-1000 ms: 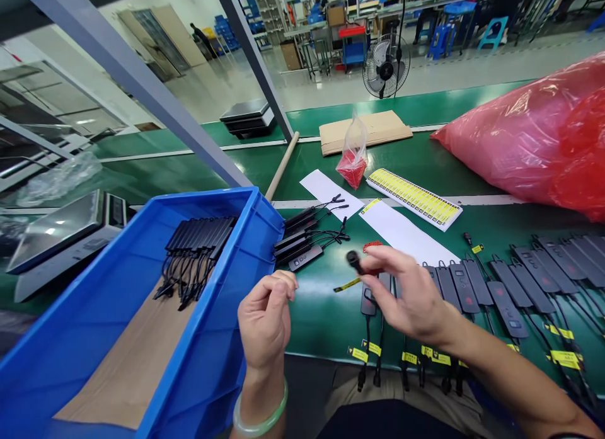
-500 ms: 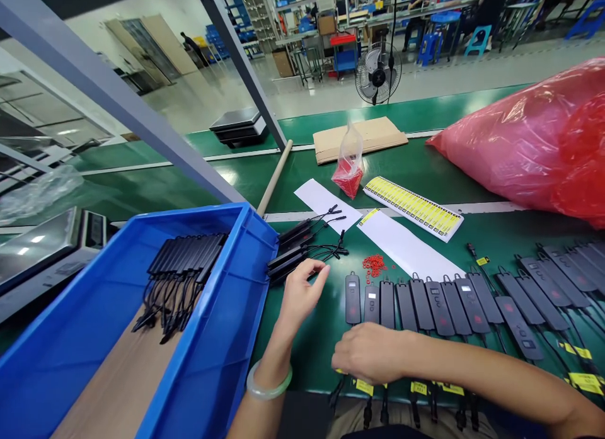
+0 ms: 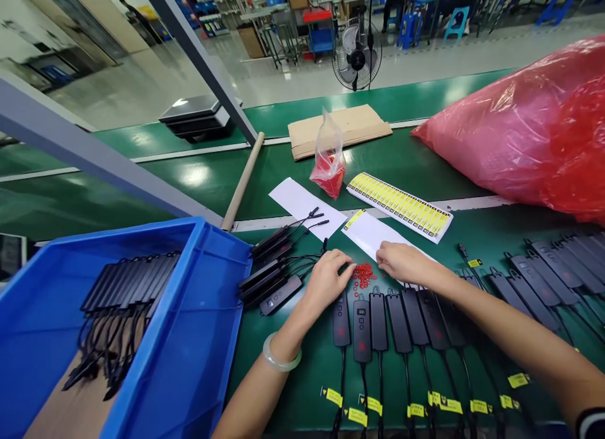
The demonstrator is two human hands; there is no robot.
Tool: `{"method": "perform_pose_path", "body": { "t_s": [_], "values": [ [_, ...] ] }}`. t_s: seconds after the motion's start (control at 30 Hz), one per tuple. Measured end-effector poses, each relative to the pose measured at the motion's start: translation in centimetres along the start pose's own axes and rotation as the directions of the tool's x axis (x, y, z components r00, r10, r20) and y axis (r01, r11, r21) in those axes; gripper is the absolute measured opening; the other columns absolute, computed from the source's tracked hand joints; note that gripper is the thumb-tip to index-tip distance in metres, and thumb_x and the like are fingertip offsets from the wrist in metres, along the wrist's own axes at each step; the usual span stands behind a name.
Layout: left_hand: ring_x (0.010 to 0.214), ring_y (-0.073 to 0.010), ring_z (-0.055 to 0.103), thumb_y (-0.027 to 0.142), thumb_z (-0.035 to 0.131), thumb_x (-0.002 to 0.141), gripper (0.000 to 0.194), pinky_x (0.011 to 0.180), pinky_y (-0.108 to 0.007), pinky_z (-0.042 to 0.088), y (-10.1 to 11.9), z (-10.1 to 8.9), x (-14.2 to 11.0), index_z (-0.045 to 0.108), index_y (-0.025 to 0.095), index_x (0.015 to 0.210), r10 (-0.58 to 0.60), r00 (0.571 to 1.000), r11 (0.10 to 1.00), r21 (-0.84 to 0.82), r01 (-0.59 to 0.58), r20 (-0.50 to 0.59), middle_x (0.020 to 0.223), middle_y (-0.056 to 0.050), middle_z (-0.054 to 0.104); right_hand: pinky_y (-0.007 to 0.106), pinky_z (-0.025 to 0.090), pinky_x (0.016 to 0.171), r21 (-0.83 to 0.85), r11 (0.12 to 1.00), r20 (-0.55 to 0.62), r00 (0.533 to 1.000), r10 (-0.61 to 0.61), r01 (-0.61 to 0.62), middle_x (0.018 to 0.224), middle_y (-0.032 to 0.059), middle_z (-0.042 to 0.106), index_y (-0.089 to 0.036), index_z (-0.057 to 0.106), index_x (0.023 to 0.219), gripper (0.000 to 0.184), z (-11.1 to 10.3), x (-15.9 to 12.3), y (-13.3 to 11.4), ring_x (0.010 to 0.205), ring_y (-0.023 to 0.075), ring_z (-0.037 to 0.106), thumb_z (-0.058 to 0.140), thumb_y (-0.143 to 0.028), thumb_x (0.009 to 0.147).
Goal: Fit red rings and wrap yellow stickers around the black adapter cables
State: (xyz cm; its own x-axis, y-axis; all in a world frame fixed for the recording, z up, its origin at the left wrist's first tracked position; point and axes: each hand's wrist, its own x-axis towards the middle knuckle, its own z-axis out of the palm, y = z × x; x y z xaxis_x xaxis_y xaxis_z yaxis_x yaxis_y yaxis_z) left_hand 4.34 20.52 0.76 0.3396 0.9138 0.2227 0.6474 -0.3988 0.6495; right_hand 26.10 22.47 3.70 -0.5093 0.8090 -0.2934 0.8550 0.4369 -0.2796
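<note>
My left hand (image 3: 328, 278), wearing a pale bangle, hovers at the left edge of a pile of small red rings (image 3: 363, 275). Its fingers are curled toward the thumb; whatever lies between them is hidden. Below its wrist side, a black controller box (image 3: 281, 294) lies tilted, its cable running toward the hand. My right hand (image 3: 401, 262) is bent closed over the white backing sheet (image 3: 368, 234), just right of the rings, its fingertips pressed together. I cannot make out anything in them. A row of black controllers (image 3: 362, 329) with yellow cable tags (image 3: 357, 416) lies in front.
At left stands a blue bin (image 3: 198, 288) with black controllers inside. Beyond the hands are a yellow label sheet (image 3: 401, 206), a small bag of red rings (image 3: 329, 168), cardboard (image 3: 350, 127) and a fan (image 3: 357, 55). A large pink bag (image 3: 510, 136) fills the right.
My right hand has moved up from the controllers' cable ends to the white sheet beside the rings. My left hand has shifted right to the rings, and its fingers have drawn closer together.
</note>
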Motion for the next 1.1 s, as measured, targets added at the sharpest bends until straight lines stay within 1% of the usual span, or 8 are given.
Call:
{"method": "perform_pose_path", "body": {
  "t_s": [0.1, 0.2, 0.37, 0.53, 0.7, 0.8, 0.93, 1.1],
  "values": [
    [0.085, -0.0210, 0.060, 0.023, 0.058, 0.089, 0.008, 0.080, -0.034, 0.048, -0.5, -0.4, 0.2, 0.065, 0.019, 0.089, -0.077, 0.989, 0.997, 0.020, 0.080, -0.126, 0.088, -0.006, 0.063, 0.028, 0.042, 0.066, -0.026, 0.999, 0.029, 0.999, 0.021, -0.020, 0.104, 0.0138, 0.063, -0.014, 0.067, 0.090, 0.011, 0.6, -1.1, -0.4, 0.088, 0.0232, 0.063, 0.056, -0.017, 0.089],
    [0.090, -0.0232, 0.058, 0.025, 0.059, 0.088, 0.012, 0.082, -0.037, 0.047, -1.5, -1.1, 0.4, 0.063, 0.018, 0.097, -0.161, 0.955, 0.984, 0.034, 0.174, -0.251, 0.095, -0.008, 0.060, 0.030, 0.043, 0.065, -0.038, 0.999, 0.022, 1.000, 0.012, -0.012, 0.105, 0.0160, 0.061, -0.013, 0.065, 0.091, 0.015, 1.3, -1.7, -0.9, 0.091, 0.0259, 0.061, 0.050, -0.013, 0.091],
    [0.087, -0.0235, 0.060, 0.023, 0.064, 0.083, 0.013, 0.081, -0.038, 0.047, -3.0, -1.2, 1.1, 0.064, 0.017, 0.095, -0.254, 0.931, 0.966, -0.011, 0.260, -0.263, 0.097, -0.009, 0.062, 0.032, 0.044, 0.071, -0.009, 1.000, -0.047, 0.999, -0.024, 0.023, 0.100, 0.0188, 0.063, -0.009, 0.063, 0.089, 0.016, 1.9, -1.5, -1.2, 0.092, 0.0275, 0.060, 0.048, -0.003, 0.088],
    [0.071, -0.0217, 0.063, 0.025, 0.061, 0.084, 0.011, 0.072, -0.035, 0.048, -3.6, -0.7, 1.3, 0.068, 0.016, 0.085, -0.343, 0.928, 0.933, -0.170, 0.318, -0.147, 0.079, -0.007, 0.068, 0.027, 0.044, 0.070, 0.149, 0.987, -0.213, 0.977, -0.021, 0.054, 0.088, 0.0077, 0.069, -0.015, 0.059, 0.094, 0.013, 1.1, 0.9, -1.3, 0.078, 0.0190, 0.064, 0.047, -0.012, 0.094],
    [0.069, -0.0202, 0.067, 0.035, 0.061, 0.084, 0.025, 0.070, -0.032, 0.053, -3.6, -0.8, 0.8, 0.068, 0.013, 0.096, -0.315, 0.945, 0.851, -0.415, 0.321, 0.085, 0.077, -0.007, 0.072, 0.026, 0.045, 0.073, 0.282, 0.950, -0.385, 0.923, -0.013, 0.131, 0.092, 0.0042, 0.070, -0.019, 0.056, 0.094, 0.007, 1.1, 4.3, -2.3, 0.082, 0.0173, 0.065, 0.050, -0.015, 0.093],
    [0.065, -0.0172, 0.066, 0.035, 0.061, 0.084, 0.034, 0.067, -0.030, 0.054, -3.4, -0.8, 0.6, 0.063, 0.011, 0.109, -0.268, 0.945, 0.785, -0.527, 0.326, 0.185, 0.078, -0.007, 0.072, 0.026, 0.045, 0.072, 0.315, 0.929, -0.442, 0.896, -0.040, 0.196, 0.090, 0.0036, 0.069, -0.020, 0.055, 0.093, 0.006, 1.5, 5.1, -3.1, 0.079, 0.0175, 0.065, 0.052, -0.015, 0.092],
    [0.061, -0.0133, 0.062, 0.033, 0.064, 0.082, 0.042, 0.064, -0.027, 0.053, -3.0, -1.0, 0.6, 0.061, 0.011, 0.118, -0.222, 0.943, 0.721, -0.608, 0.331, 0.249, 0.077, -0.005, 0.070, 0.026, 0.045, 0.068, 0.322, 0.910, -0.481, 0.873, -0.080, 0.261, 0.084, 0.0029, 0.068, -0.021, 0.054, 0.091, 0.005, 1.8, 4.9, -3.5, 0.075, 0.0177, 0.063, 0.052, -0.017, 0.092],
    [0.059, -0.0112, 0.059, 0.031, 0.065, 0.082, 0.041, 0.058, -0.023, 0.051, -2.7, -1.3, 0.5, 0.065, 0.012, 0.119, -0.224, 0.939, 0.690, -0.638, 0.343, 0.263, 0.074, -0.004, 0.068, 0.027, 0.044, 0.065, 0.297, 0.903, -0.510, 0.851, -0.123, 0.309, 0.082, 0.0037, 0.066, -0.021, 0.052, 0.090, 0.006, 1.7, 4.6, -3.5, 0.072, 0.0183, 0.062, 0.049, -0.016, 0.093]
  ]
}}
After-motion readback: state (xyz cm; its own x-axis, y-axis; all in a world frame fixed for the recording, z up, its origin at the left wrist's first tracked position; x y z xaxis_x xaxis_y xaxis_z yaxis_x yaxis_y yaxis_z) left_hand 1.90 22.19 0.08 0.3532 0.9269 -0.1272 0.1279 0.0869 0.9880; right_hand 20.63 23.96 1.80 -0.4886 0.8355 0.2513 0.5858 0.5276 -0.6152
